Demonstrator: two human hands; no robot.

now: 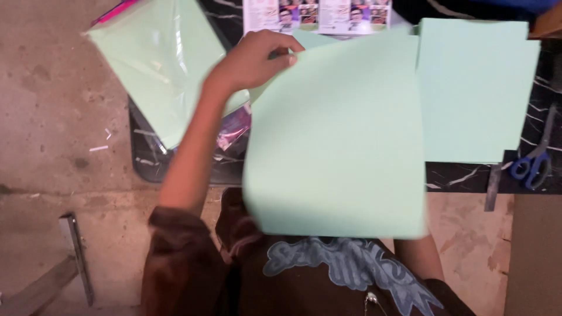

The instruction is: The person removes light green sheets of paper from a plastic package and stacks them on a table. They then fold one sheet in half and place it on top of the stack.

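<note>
We see the left hand (257, 58) curled over the top left corner of a pale green sheet of paper (336, 140), its fingers pinching that corner from above. The sheet hangs in front of the person's chest, slightly bowed, and it hides most of what lies beneath it. Of the right hand we see nothing; only a bit of forearm shows under the sheet's lower right edge, so we cannot tell how that hand is set.

Just beyond the held sheet, to the right, a stack of green paper (477, 88) lies flat on the desk (146, 158), which is black with thin white veins. To the left, a clear plastic bag of green paper (158, 64) hangs partly off the desk's edge. Printed colour cards (319, 14) lie at the far side. Blue-handled scissors (533, 164) rest near the right edge.

Below the desk we see a bare, stained concrete floor (52, 117) with small scraps on it.
</note>
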